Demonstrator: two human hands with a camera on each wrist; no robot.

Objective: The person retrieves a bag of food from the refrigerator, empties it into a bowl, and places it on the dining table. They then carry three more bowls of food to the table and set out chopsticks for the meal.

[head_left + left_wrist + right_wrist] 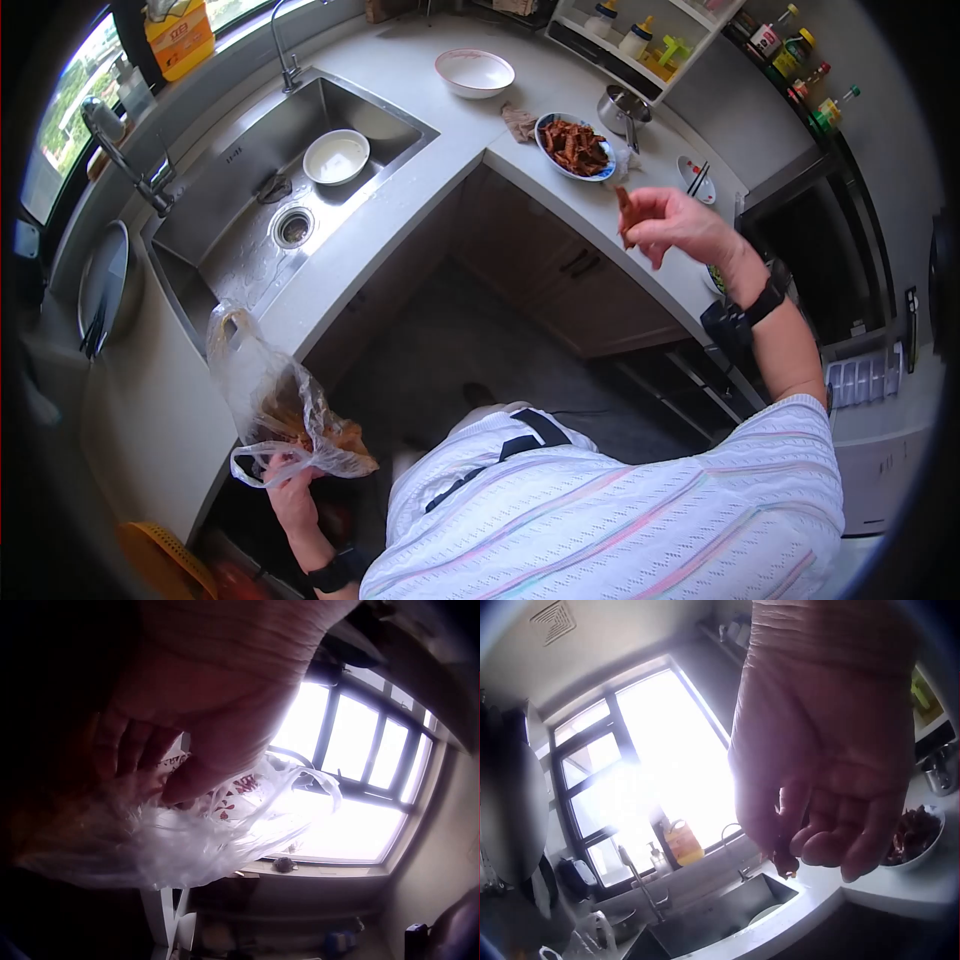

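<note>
Head view. Right hand (pixel 672 226) raised above the counter edge (pixel 560 205), thumb and fingers pinched on a strip of reddish-brown meat (pixel 624 212); long axis of the strip near upright, upper end toward the plate, lower end toward the floor. Blue-rimmed plate (pixel 546 141) of the same reddish-brown pieces just beyond the hand, on the counter. Left hand (pixel 293 490) low at the front of the sink counter, fingers curled round the gathered neck of a clear plastic bag (pixel 268 395); brown contents visible inside. Steel sink (pixel 258 160) with a white bowl (pixel 336 157) inside. Second white bowl (pixel 474 72) on the counter behind. Metal cup (pixel 618 106) beside the plate. Small dish with chopsticks (pixel 695 178) to the right. Yellow bottle (pixel 180 35) on the windowsill, red label, writing not legible. Sauce bottles (pixel 790 50) on the shelf, labels unreadable.

Left wrist view. Palm and fingers (pixel 150 746) closed on crumpled clear film; red print on the plastic bag (pixel 232 799), characters not legible. Bright window (pixel 360 750) behind.

Right wrist view. Thumb and fingers (pixel 817 840) pinching the strip of meat (pixel 784 859), lower end hanging down. Plate (pixel 919 855) at right; sink (pixel 735 900), yellow bottle (pixel 682 841) below the window.
</note>
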